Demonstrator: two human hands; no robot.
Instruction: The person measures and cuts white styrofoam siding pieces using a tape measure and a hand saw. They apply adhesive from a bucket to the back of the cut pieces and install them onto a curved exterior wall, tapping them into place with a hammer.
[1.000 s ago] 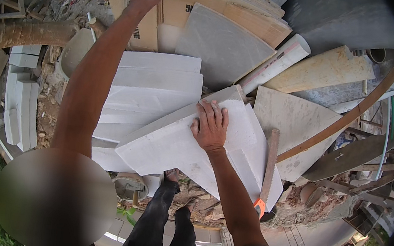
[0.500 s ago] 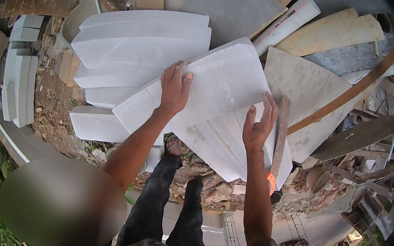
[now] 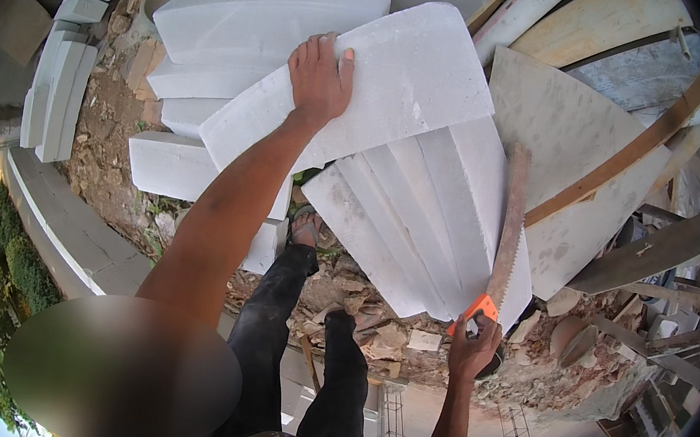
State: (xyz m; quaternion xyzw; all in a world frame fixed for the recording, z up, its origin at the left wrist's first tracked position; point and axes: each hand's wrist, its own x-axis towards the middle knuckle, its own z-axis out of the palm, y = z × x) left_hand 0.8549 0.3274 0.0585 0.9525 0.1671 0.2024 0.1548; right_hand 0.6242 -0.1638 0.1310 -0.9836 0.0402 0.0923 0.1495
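A large white block (image 3: 416, 74) lies slanted across other pale blocks. My left hand (image 3: 320, 79) rests on its upper left part, palm down with the fingers stretched over the surface. Lower right, my right hand (image 3: 474, 349) has its fingers wrapped round the orange handle of a hand saw (image 3: 509, 229). The saw's rusty, toothed blade points away from me along the right side of the stacked white blocks (image 3: 407, 217) beneath. Part of the handle is hidden by my fingers.
More white blocks (image 3: 269, 25) are piled at the far left, with another group (image 3: 59, 95) beyond the rubble (image 3: 102, 136). On the right lie a grey sheet (image 3: 567, 158), a curved brown wooden strip (image 3: 628, 157) and a dark plank (image 3: 660, 252). Loose stones surround my feet.
My right hand has left the block's right edge, come down towards me and taken hold of the saw's handle. My left hand remains on the block.
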